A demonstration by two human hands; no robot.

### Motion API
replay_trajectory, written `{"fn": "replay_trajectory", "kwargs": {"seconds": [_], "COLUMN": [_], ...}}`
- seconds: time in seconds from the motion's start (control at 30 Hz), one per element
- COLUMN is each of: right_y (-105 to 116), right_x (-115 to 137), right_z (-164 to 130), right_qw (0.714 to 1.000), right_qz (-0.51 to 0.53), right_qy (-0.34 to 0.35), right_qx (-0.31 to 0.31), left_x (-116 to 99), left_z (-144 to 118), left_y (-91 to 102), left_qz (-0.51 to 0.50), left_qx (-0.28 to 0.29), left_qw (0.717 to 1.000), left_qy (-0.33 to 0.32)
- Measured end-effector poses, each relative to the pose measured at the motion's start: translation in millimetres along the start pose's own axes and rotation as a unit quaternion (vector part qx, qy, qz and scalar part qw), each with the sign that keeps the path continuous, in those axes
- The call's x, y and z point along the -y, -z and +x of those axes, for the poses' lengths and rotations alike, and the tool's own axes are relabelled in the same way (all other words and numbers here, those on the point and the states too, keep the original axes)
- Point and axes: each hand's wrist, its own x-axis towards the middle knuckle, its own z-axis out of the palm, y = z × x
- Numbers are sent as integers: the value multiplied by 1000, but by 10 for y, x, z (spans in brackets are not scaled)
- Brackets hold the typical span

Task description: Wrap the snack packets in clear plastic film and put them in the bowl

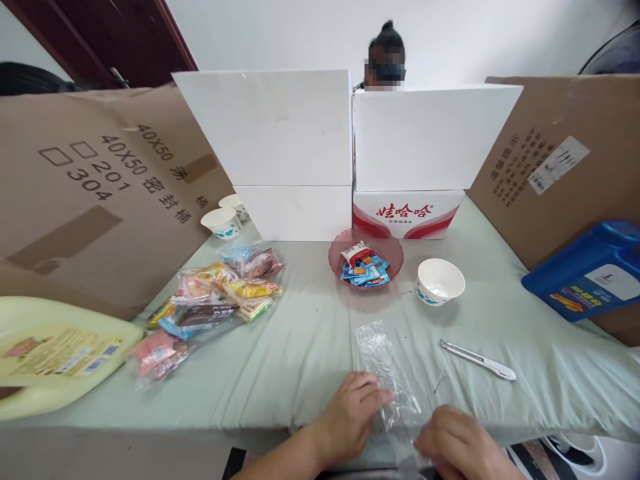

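A clear, crinkled plastic bag [377,353] lies at the front of the cloth-covered table, its lower end hanging towards me over the edge. My left hand [350,413] is closed on the bag's left side, thumb and fingers together. At its lower right edge, my right hand [453,440] pinches the plastic with curled fingers. The bag looks flat, with nothing visible inside. Just beyond the right hand rests a white utility knife [477,360]. Farther back are a white paper bowl [440,282] with a blue pattern and a pink glass bowl [337,270] holding small blue and red-white packets.
Bagged snacks [215,293] are piled at left, near a yellow jug [55,357] on its side. White paper cups [221,223] stand behind. White box panels [280,133] and cardboard [90,180] wall the table. A blue bottle [590,270] leans at right. A person [387,53] is beyond.
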Motion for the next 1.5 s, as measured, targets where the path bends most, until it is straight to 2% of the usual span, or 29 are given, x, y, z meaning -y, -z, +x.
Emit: {"fn": "replay_trajectory", "kwargs": {"seconds": [0.07, 0.13, 0.27, 0.37, 0.43, 0.57, 0.73, 0.8, 0.87, 1.0, 1.17, 1.23, 1.33, 1.4, 1.5], "right_y": [62, 45, -171, -363, -465, -596, -655, -668, -685, -660, -345, -236, -262, -387, -557], "right_x": [-69, -231, -614, -767, -800, -812, -823, -812, -796, -841, -1006, -946, -669, -451, -252], "right_z": [218, 471, 947, 1147, 1196, 1195, 1178, 1172, 1168, 1185, 1137, 1025, 751, 546, 311], "right_qw": [998, 994, 983, 977, 971, 961, 956, 954, 953, 947, 920, 925, 970, 984, 985], "right_qz": [15, 29, -33, -70, -96, -149, -196, -210, -222, -244, -277, -275, -220, -177, -164], "right_qy": [-57, -105, -169, -191, -204, -212, -200, -196, -190, -188, -238, -214, -64, 26, 41], "right_qx": [11, -14, -56, -71, -83, -93, -90, -89, -87, -89, -144, -148, -81, -27, -30], "left_x": [15, 37, 91, 110, 99, 32, 21, 103, 223, 417, 436, 428, 432, 439, 443], "left_z": [-23, -43, -86, -90, -71, -38, 34, 126, 231, 338, 294, 280, 278, 284, 297], "left_y": [12, -8, -80, -96, -87, -68, 19, 83, 134, 155, 145, 150, 153, 153, 160], "left_qz": [-50, -68, -80, -85, -72, -32, 116, 141, 148, 161, 130, 118, 109, 109, 112], "left_qx": [-17, -43, -83, -101, -98, -88, -155, -133, -86, -25, -17, -22, -25, -22, -8], "left_qw": [999, 996, 992, 988, 988, 993, 978, 980, 985, 984, 987, 989, 989, 989, 989], "left_qy": [12, 29, 53, 82, 93, 68, 78, 55, 36, 70, 92, 92, 94, 97, 98]}}
